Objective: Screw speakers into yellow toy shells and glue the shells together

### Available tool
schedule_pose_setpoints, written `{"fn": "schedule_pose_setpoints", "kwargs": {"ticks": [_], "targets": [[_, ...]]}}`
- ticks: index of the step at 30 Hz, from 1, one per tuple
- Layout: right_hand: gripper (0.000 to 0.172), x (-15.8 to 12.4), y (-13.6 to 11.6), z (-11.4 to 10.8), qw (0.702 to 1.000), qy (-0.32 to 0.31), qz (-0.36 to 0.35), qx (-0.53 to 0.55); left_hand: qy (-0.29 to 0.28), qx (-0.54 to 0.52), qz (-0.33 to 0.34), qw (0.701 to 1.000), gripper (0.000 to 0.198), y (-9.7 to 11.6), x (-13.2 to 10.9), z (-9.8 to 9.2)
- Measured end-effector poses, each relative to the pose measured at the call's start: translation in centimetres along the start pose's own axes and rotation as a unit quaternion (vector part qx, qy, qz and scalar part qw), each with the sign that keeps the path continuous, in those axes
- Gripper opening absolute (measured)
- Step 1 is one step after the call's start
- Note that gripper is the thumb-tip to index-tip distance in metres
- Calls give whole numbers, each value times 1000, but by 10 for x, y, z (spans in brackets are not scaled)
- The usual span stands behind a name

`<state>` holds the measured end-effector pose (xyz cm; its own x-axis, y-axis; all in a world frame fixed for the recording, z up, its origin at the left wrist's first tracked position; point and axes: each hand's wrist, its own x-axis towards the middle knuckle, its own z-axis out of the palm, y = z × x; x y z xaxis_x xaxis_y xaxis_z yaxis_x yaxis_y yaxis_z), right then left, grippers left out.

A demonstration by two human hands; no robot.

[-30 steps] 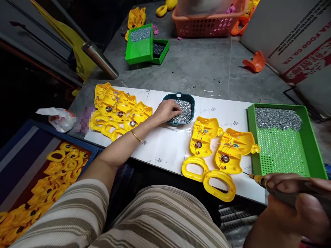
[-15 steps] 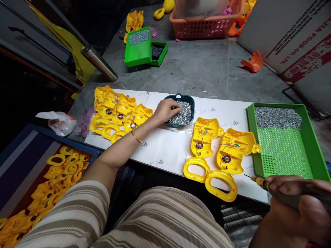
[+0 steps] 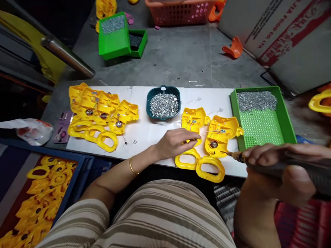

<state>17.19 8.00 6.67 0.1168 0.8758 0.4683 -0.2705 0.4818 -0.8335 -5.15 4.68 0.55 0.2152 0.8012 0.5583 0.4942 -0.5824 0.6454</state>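
White board (image 3: 144,134) bears hollow, glossy yellow shells (image 3: 221,137) — hands (image 3: 178,142) close by.

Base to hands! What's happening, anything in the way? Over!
Left hand over one yellow shell, partly hiding it. Right hand gripping dark tool. Tool pointed toward neighbouring shell.

The bowl (image 3: 148,106) stands on the board (image 3: 147,136), metal pieces (image 3: 164,105) in it. Left of the bowl lie clustered shells (image 3: 77,100), with rings (image 3: 99,141) before them; front right, paired shells (image 3: 230,124); farther right, a tray (image 3: 261,125). Behind it, a basket (image 3: 181,17); behind right, a carton (image 3: 307,58).
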Motion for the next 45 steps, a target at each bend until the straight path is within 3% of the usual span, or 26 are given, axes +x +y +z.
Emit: {"fn": "schedule_pose_setpoints", "kwargs": {"ticks": [2,4,8,14,20,27,36,45], "targets": [[24,-1,-4,7,994,-79,-52,49,-7,3,23,1000,16,16,-9,17],[22,-4,-8,14,992,-104,-41,64,-14,11,14,1000,18,21,-15,27],[16,-15,-13,27,997,-67,-1,49,-29,21,4,999,22,19,-21,32],[18,-18,-12,29,996,-77,11,43,-73,16,-1,997,24,17,-25,32],[16,-16,-11,31,996,-69,35,35,-56,13,7,998,24,16,-23,33],[14,-14,-4,35,998,-65,1,1,-66,31,8,997,27,14,-23,34],[14,-12,1,34,997,-42,-14,61,-38,14,19,999,25,13,-22,39],[16,-16,5,33,994,-66,-17,80,-51,21,13,998,25,9,-26,44]]}}
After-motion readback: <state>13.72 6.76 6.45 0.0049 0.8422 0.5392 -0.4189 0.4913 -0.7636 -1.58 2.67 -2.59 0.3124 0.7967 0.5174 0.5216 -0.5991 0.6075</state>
